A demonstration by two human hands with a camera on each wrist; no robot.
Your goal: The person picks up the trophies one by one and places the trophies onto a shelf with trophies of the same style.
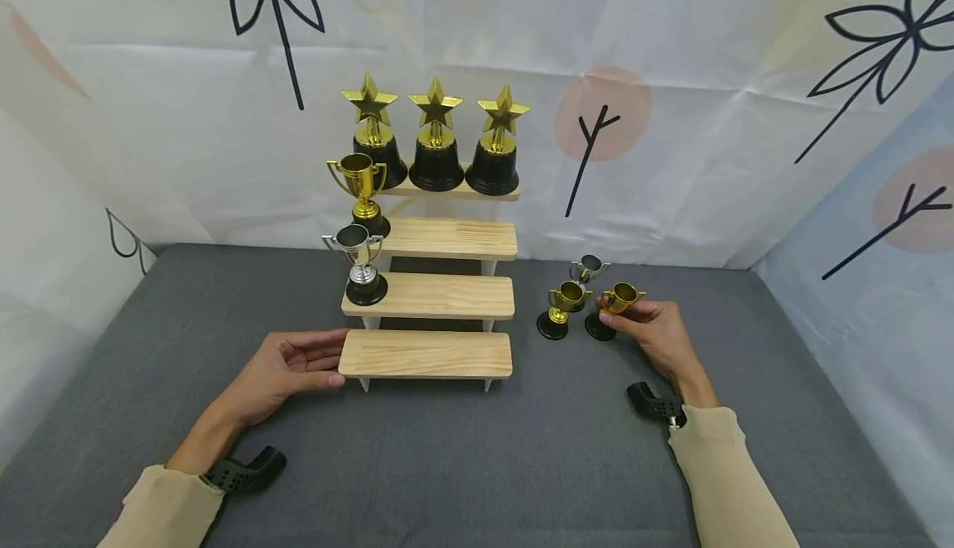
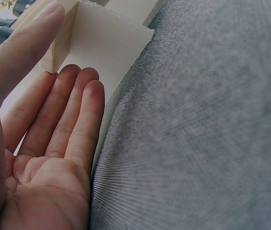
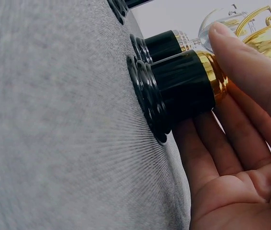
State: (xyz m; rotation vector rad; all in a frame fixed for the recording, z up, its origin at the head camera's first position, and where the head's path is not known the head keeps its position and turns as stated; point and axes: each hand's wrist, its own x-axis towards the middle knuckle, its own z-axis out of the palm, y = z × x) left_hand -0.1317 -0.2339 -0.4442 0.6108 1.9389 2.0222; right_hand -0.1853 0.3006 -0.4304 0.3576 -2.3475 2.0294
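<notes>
My right hand (image 1: pixel 659 339) holds a small gold trophy cup (image 1: pixel 620 296) between thumb and fingers. In the right wrist view its black base (image 3: pixel 181 84) stands against the grey cloth, the thumb by the gold stem. Close beside it are another gold trophy cup (image 1: pixel 568 296) and a silver one (image 1: pixel 590 267). At the left end of a four-step wooden stand (image 1: pixel 425 356), my left hand (image 1: pixel 272 374) touches the lowest step, fingers nearly straight. The left wrist view shows those fingertips beside the step's white support (image 2: pixel 109 45).
Three gold star trophies (image 1: pixel 436 142) line the top step. A gold trophy cup (image 1: pixel 359 177) occupies the left end of the second step, with a silver trophy cup (image 1: pixel 354 239) below it on the third. Behind the grey tabletop (image 1: pixel 566 465) hangs a patterned white cloth (image 1: pixel 693 60).
</notes>
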